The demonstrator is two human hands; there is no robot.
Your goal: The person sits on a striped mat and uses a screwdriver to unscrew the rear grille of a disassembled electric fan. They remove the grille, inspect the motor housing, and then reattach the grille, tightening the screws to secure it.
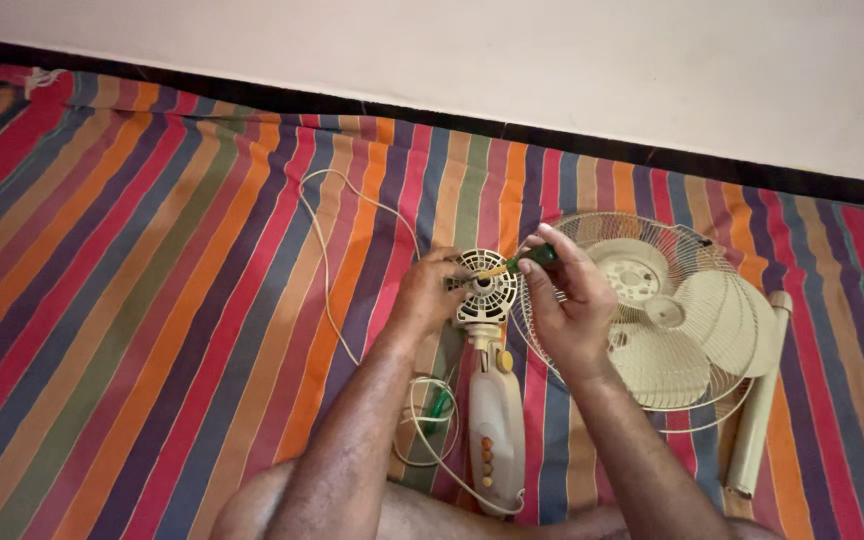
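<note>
A cream fan motor housing [486,289] with a vented round back stands on its neck above the control base [497,430], which carries yellow buttons. My left hand [428,292] grips the housing's left side. My right hand [567,296] holds a green-handled screwdriver [530,260], its tip pointing left onto the housing's top. A white power cord [324,240] loops from the base across the mat.
To the right lie a wire fan guard [592,235] with cream blades [667,335] on it and a cream tube [760,400]. Everything rests on a striped multicolour mat [152,300]. A pale wall [552,60] runs along the far edge.
</note>
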